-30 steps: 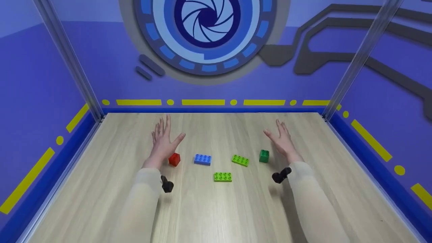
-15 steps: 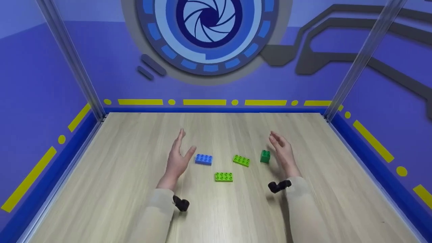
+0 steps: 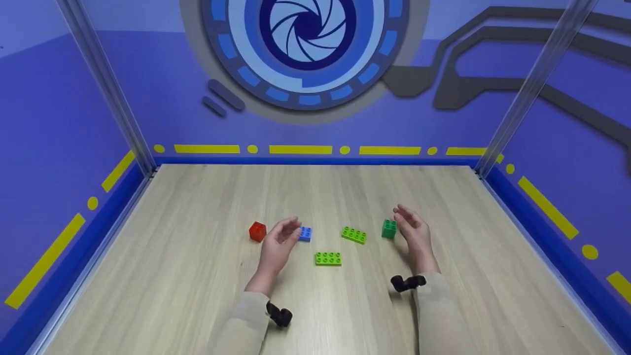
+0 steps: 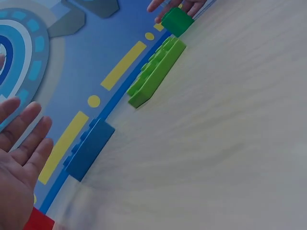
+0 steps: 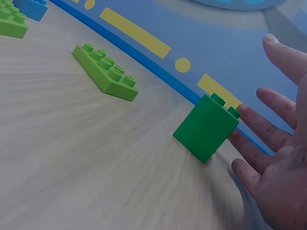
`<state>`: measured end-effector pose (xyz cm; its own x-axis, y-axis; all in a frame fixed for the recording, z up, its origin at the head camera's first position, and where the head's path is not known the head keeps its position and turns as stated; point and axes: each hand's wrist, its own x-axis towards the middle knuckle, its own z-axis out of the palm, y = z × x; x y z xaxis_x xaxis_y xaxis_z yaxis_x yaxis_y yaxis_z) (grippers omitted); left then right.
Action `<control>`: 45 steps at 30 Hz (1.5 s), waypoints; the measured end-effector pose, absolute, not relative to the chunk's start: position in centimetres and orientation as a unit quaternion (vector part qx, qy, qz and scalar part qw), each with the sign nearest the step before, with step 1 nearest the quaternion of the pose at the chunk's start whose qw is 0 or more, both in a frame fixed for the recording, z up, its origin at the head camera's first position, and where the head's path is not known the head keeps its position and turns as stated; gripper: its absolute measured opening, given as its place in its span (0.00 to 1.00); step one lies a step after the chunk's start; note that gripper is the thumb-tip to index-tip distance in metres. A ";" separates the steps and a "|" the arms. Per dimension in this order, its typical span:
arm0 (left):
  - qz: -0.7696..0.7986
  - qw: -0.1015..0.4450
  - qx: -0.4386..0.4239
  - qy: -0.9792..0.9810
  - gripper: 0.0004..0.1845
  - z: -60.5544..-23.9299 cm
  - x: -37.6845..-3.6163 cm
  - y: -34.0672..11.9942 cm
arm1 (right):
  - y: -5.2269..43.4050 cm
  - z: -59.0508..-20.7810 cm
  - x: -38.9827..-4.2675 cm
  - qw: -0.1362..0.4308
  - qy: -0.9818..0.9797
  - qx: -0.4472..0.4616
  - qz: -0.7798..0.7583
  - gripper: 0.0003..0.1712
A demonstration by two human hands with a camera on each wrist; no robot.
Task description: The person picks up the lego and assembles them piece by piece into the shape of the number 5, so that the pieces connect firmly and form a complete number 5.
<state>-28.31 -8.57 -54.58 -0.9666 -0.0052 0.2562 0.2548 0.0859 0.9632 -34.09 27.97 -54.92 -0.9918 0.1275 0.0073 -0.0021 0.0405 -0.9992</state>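
tabletop (image 3: 197,276) of pale wood grain fills the floor of a purple-walled booth, edged by a blue border (image 3: 315,160) with yellow dashes. a round blue aperture emblem (image 3: 305,44) sits on the back wall.

left hand (image 3: 278,244) hovers low over the wood with its fingers loosely spread and only lightly bent, holding nothing; its fingertips are right at the near end of the blue 2x4 brick (image 3: 305,233), and whether they touch it cannot be told. the left wrist view shows the open palm (image 4: 17,167) with a clear gap to that blue brick (image 4: 88,148). right hand (image 3: 416,234) stands on its edge, fingers relaxed and nearly straight, empty; its fingers (image 5: 261,132) lie just beside the dark green 2x2 brick (image 5: 206,127), close enough that contact cannot be ruled out.

lime green 2x4 plate (image 3: 353,234) lies between the blue brick and the dark green brick (image 3: 389,229), tilted slightly. a second lime green 2x4 plate (image 3: 328,258) lies nearer the person, between the two hands. red 2x2 brick (image 3: 257,231) sits just left of the left hand, apart from it.
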 end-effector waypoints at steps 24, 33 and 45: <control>-0.651 -0.028 -0.123 -0.749 0.23 -56.5 -27.4 -5.5 | 27.7 -56.1 -33.2 0.059 -0.774 -0.034 0.629 0.34; -0.579 -0.010 -0.128 -0.805 0.24 -56.7 -27.2 -5.8 | 27.7 -55.9 -33.1 0.054 -0.777 -0.024 0.627 0.34; -0.519 -0.003 -0.159 -0.840 0.24 -56.6 -27.1 -6.0 | 28.0 -55.9 -33.0 0.042 -0.793 -0.022 0.608 0.34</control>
<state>-27.11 -5.96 -56.59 -0.9494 0.2706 0.1595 0.2638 0.4113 0.8725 -33.04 28.00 -55.94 -0.9956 0.0854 0.0395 -0.0161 0.2600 -0.9655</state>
